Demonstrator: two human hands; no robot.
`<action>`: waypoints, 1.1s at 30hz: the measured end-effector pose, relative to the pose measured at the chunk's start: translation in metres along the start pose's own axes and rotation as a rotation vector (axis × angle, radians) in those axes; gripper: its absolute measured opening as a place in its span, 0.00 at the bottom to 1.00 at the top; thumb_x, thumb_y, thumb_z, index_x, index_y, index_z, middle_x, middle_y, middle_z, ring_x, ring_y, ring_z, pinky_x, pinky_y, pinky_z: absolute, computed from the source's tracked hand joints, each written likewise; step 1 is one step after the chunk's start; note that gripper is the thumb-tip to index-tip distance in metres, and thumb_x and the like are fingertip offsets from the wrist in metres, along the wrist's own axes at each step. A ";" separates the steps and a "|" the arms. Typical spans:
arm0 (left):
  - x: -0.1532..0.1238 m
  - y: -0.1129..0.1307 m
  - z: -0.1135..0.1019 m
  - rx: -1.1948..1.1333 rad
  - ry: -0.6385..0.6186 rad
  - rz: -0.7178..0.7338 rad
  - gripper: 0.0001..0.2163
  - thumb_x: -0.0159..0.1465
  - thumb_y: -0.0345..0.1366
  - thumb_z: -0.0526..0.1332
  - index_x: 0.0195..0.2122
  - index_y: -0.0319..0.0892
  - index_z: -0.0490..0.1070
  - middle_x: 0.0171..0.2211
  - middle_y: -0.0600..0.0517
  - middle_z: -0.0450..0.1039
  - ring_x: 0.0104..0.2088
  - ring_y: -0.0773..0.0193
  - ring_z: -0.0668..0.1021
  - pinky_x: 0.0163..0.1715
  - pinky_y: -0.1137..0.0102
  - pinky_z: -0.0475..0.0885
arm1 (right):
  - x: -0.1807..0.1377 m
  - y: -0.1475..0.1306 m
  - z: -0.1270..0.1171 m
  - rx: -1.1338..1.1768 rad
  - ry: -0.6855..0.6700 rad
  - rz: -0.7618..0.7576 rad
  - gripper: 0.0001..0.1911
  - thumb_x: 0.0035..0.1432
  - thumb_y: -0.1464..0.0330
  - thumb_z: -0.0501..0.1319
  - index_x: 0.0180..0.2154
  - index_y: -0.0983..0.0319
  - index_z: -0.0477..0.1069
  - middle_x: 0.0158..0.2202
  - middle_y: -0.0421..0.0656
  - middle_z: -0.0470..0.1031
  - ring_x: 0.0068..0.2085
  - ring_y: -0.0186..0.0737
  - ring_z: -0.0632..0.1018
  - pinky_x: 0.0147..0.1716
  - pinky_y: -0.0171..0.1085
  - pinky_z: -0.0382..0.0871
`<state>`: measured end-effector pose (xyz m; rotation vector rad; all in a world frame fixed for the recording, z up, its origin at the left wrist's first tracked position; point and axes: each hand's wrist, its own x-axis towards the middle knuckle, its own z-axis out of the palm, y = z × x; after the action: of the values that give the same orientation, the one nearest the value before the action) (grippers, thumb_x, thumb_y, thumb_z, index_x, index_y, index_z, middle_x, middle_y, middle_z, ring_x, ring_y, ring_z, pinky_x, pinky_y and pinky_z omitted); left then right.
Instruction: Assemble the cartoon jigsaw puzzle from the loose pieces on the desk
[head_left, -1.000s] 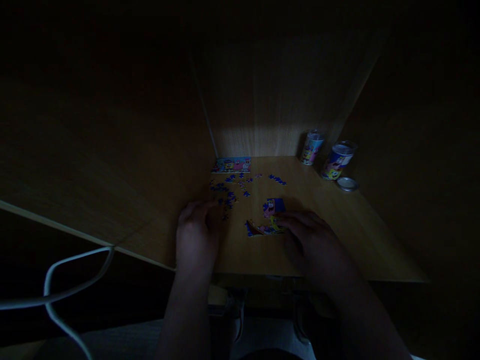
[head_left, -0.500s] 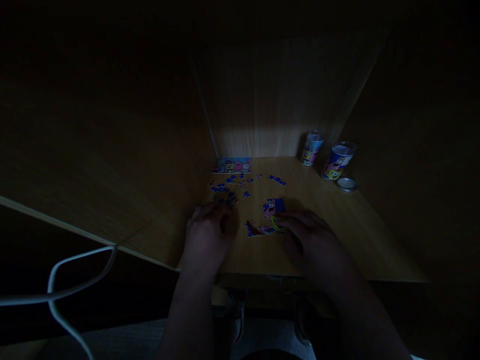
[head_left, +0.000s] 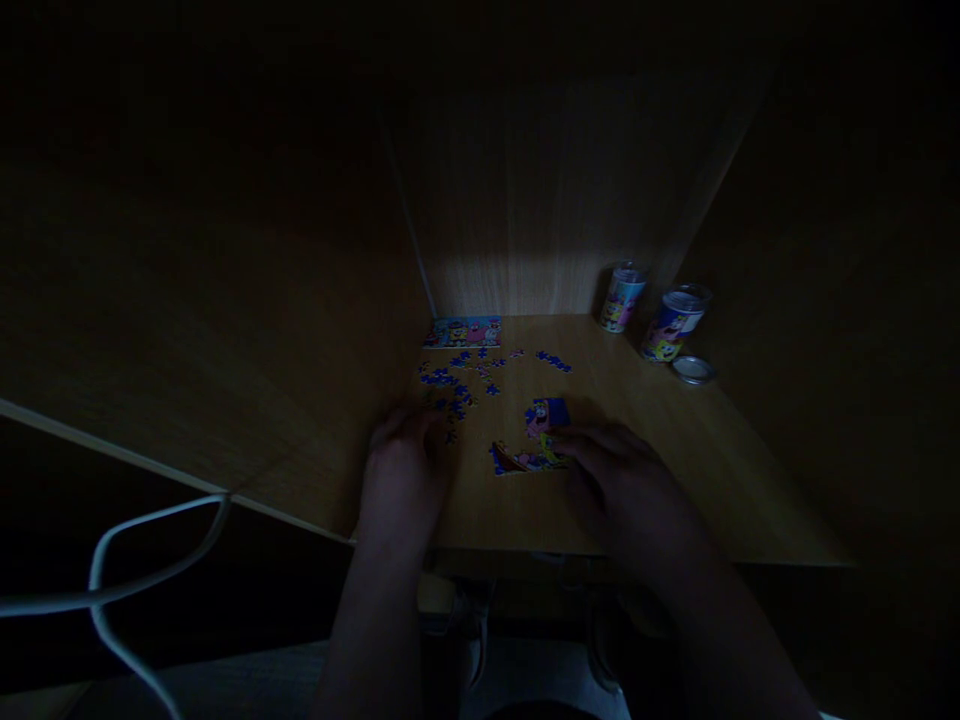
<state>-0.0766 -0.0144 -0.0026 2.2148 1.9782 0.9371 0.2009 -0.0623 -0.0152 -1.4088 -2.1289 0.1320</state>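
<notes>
My left hand (head_left: 401, 455) is at the left, beside loose blue jigsaw pieces (head_left: 441, 378) on the wooden surface. Its fingers curl downward, and darkness hides what they hold, if anything. My right hand (head_left: 622, 465) rests at the right edge of a partly joined cartoon jigsaw puzzle. Its fingertips are closed at a yellow puzzle piece (head_left: 551, 450) there. The joined part has a blue and pink upper section (head_left: 551, 412) and a lower strip (head_left: 514, 462) with a brown shape; my right fingers cover some of it.
A cartoon picture card (head_left: 465, 331) lies at the back left. Two clear-topped cartoon cans, a smaller (head_left: 621, 300) and a nearer one (head_left: 673, 325), stand at the back right by a round lid (head_left: 692, 370). Wooden panels enclose the sides. A white cable (head_left: 97, 590) hangs lower left.
My left hand has shifted slightly left and toward me, uncovering a few loose pieces near its fingertips. My right hand stays almost in place at the puzzle.
</notes>
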 end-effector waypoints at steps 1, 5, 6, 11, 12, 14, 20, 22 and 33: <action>0.000 0.000 0.001 -0.008 0.000 0.017 0.14 0.67 0.26 0.59 0.50 0.40 0.82 0.49 0.42 0.80 0.50 0.46 0.81 0.56 0.54 0.77 | 0.000 0.000 0.000 -0.003 -0.001 0.002 0.19 0.68 0.73 0.60 0.57 0.58 0.79 0.59 0.47 0.82 0.58 0.52 0.81 0.64 0.58 0.74; 0.002 0.002 0.003 0.001 0.007 0.050 0.11 0.72 0.34 0.60 0.46 0.40 0.82 0.45 0.41 0.80 0.47 0.45 0.80 0.54 0.52 0.77 | 0.001 -0.003 -0.002 -0.018 -0.004 0.014 0.18 0.68 0.73 0.61 0.56 0.59 0.80 0.59 0.47 0.82 0.58 0.52 0.80 0.63 0.56 0.75; 0.002 0.002 0.003 0.010 0.006 0.051 0.11 0.72 0.33 0.59 0.46 0.40 0.82 0.45 0.41 0.80 0.48 0.45 0.80 0.54 0.52 0.77 | 0.001 -0.003 -0.002 -0.018 -0.003 0.013 0.18 0.68 0.73 0.61 0.56 0.59 0.80 0.59 0.47 0.82 0.58 0.52 0.80 0.62 0.56 0.75; 0.002 0.001 0.003 0.057 -0.004 0.059 0.13 0.69 0.27 0.59 0.49 0.40 0.82 0.48 0.40 0.79 0.49 0.44 0.80 0.55 0.53 0.78 | 0.002 -0.003 -0.002 -0.010 0.000 0.005 0.18 0.68 0.73 0.61 0.57 0.58 0.80 0.58 0.47 0.82 0.57 0.52 0.81 0.61 0.56 0.76; 0.002 0.001 0.002 0.071 -0.013 0.064 0.15 0.67 0.26 0.59 0.49 0.40 0.82 0.48 0.40 0.79 0.49 0.44 0.80 0.54 0.53 0.78 | 0.002 -0.003 -0.002 -0.008 0.000 0.007 0.18 0.68 0.73 0.61 0.56 0.58 0.80 0.58 0.47 0.82 0.57 0.52 0.81 0.61 0.57 0.76; 0.002 0.002 0.001 0.087 -0.034 0.070 0.17 0.64 0.22 0.60 0.50 0.39 0.83 0.49 0.40 0.79 0.49 0.44 0.80 0.54 0.53 0.78 | 0.002 -0.002 -0.002 -0.006 0.002 0.009 0.19 0.67 0.74 0.61 0.56 0.58 0.80 0.58 0.47 0.83 0.57 0.53 0.81 0.61 0.57 0.76; 0.002 0.007 0.001 -0.021 -0.022 0.118 0.09 0.67 0.28 0.63 0.42 0.44 0.83 0.48 0.43 0.79 0.49 0.46 0.79 0.54 0.52 0.77 | 0.001 -0.001 -0.001 -0.006 0.012 -0.006 0.19 0.67 0.74 0.61 0.56 0.57 0.80 0.58 0.47 0.83 0.57 0.52 0.81 0.62 0.58 0.75; 0.002 0.007 0.003 -0.067 -0.023 0.169 0.07 0.68 0.28 0.64 0.39 0.45 0.82 0.48 0.45 0.79 0.51 0.48 0.79 0.56 0.53 0.76 | 0.002 -0.002 -0.001 -0.011 0.008 -0.001 0.19 0.67 0.73 0.61 0.56 0.58 0.80 0.58 0.47 0.83 0.57 0.52 0.81 0.62 0.58 0.75; 0.004 0.011 0.001 -0.096 -0.070 0.194 0.03 0.71 0.35 0.66 0.38 0.47 0.78 0.46 0.48 0.80 0.49 0.50 0.79 0.54 0.54 0.74 | 0.002 -0.004 -0.003 -0.013 -0.008 0.001 0.18 0.69 0.73 0.61 0.57 0.59 0.79 0.58 0.47 0.82 0.57 0.51 0.81 0.62 0.57 0.75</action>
<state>-0.0661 -0.0132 0.0028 2.3827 1.6763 0.9367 0.1986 -0.0626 -0.0108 -1.4189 -2.1397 0.1247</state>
